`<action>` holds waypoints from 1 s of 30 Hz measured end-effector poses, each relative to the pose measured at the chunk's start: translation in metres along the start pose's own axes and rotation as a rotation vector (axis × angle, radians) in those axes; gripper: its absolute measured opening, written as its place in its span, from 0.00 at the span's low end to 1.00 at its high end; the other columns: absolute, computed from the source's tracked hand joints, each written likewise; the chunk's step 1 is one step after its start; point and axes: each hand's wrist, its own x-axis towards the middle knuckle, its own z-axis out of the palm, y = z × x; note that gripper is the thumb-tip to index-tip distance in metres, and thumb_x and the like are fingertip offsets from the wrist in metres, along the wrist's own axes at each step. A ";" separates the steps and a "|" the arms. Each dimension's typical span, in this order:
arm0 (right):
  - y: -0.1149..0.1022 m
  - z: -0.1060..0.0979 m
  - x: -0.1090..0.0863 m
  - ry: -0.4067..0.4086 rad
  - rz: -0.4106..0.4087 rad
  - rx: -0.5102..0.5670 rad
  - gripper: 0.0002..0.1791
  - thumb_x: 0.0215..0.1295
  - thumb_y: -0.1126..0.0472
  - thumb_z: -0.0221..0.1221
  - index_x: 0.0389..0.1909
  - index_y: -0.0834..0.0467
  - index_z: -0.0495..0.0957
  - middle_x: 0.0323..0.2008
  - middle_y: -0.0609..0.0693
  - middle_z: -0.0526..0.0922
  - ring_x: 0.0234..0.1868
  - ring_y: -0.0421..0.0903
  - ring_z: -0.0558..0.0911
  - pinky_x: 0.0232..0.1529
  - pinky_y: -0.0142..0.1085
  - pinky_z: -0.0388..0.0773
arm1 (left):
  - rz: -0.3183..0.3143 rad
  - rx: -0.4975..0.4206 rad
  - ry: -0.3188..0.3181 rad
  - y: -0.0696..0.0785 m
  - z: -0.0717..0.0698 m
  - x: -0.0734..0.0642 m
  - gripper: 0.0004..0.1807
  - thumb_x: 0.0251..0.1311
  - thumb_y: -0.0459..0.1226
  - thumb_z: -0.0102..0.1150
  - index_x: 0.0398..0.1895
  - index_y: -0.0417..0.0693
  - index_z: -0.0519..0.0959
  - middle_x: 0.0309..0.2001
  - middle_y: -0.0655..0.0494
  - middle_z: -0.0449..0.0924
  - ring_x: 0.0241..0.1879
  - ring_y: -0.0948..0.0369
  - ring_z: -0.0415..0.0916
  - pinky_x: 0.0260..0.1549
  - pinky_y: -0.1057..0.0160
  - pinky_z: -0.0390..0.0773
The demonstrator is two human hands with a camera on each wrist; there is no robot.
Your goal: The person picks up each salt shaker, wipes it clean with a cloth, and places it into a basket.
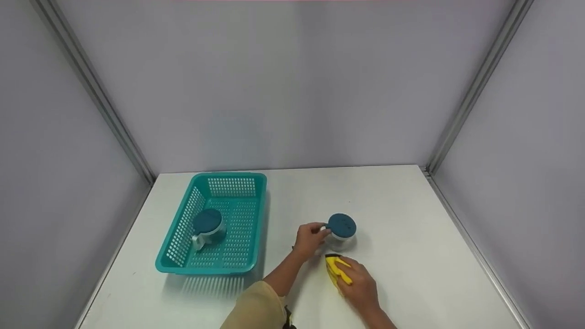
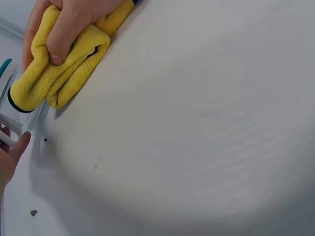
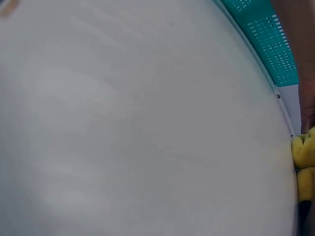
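A clear jar (image 1: 340, 243) with a round dark-blue lid and a side handle stands upright on the white table. My left hand (image 1: 311, 239) grips its handle (image 2: 11, 124) from the left, fingers around it in the left wrist view. Just in front of the jar, my right hand (image 1: 361, 284) holds a bunched yellow cloth (image 1: 337, 269) with a dark edge. The left wrist view shows the cloth folded between thumb and fingers, overlapping the jar's side. Only part of the cloth (image 3: 305, 152) appears at the right wrist view's edge.
A teal perforated basket (image 1: 263, 224) stands on the left of the table. Inside it is another blue-lidded jar (image 1: 209, 224) with a handle. Walls enclose the table (image 1: 411, 219) at the back and sides. A few dark specks (image 2: 33, 213) lie on the tabletop.
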 end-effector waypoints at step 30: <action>-0.001 -0.002 0.002 0.016 -0.012 -0.019 0.23 0.47 0.61 0.72 0.48 0.46 0.86 0.52 0.39 0.83 0.51 0.38 0.82 0.51 0.39 0.82 | 0.039 -0.121 0.177 -0.019 -0.037 -0.014 0.13 0.58 0.41 0.69 0.46 0.49 0.86 0.46 0.54 0.85 0.45 0.61 0.81 0.44 0.63 0.84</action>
